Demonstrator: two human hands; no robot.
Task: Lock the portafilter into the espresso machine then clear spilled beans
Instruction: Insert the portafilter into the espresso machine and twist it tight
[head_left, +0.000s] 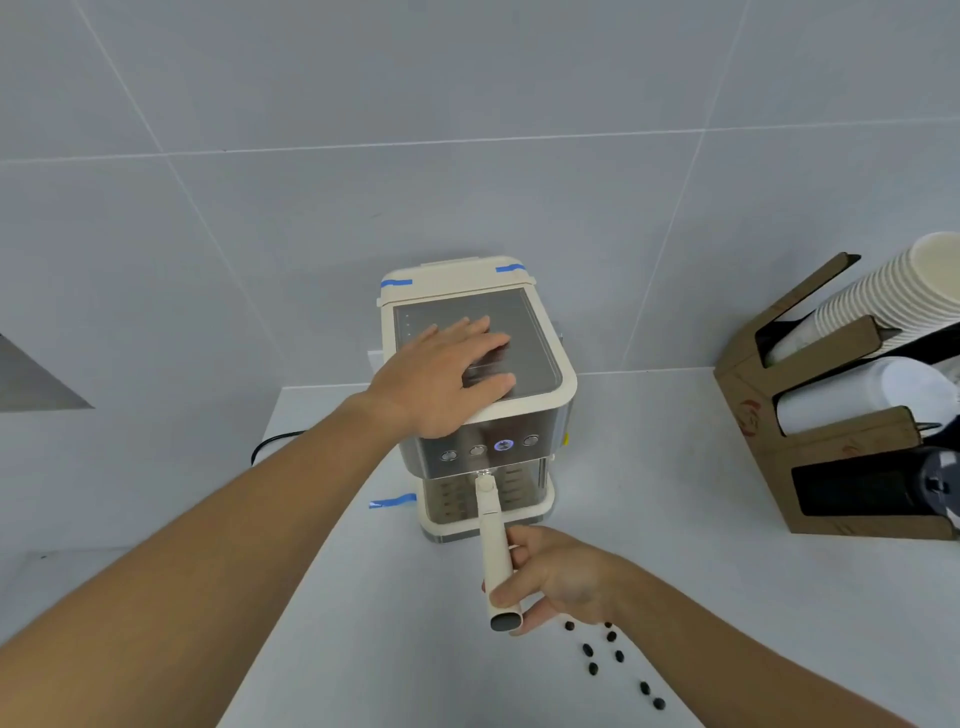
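Note:
A cream and steel espresso machine stands on the white counter against the tiled wall, one blue-lit button on its front. My left hand lies flat on its metal top, fingers spread. The cream portafilter sits under the brew head with its long handle pointing toward me. My right hand is wrapped around that handle near its end. Several dark coffee beans lie scattered on the counter just below and right of my right hand.
A brown cardboard cup holder with stacked white paper cups and lids stands at the right. A black power cord runs behind the machine on the left. Blue tape marks the counter beside the machine's base.

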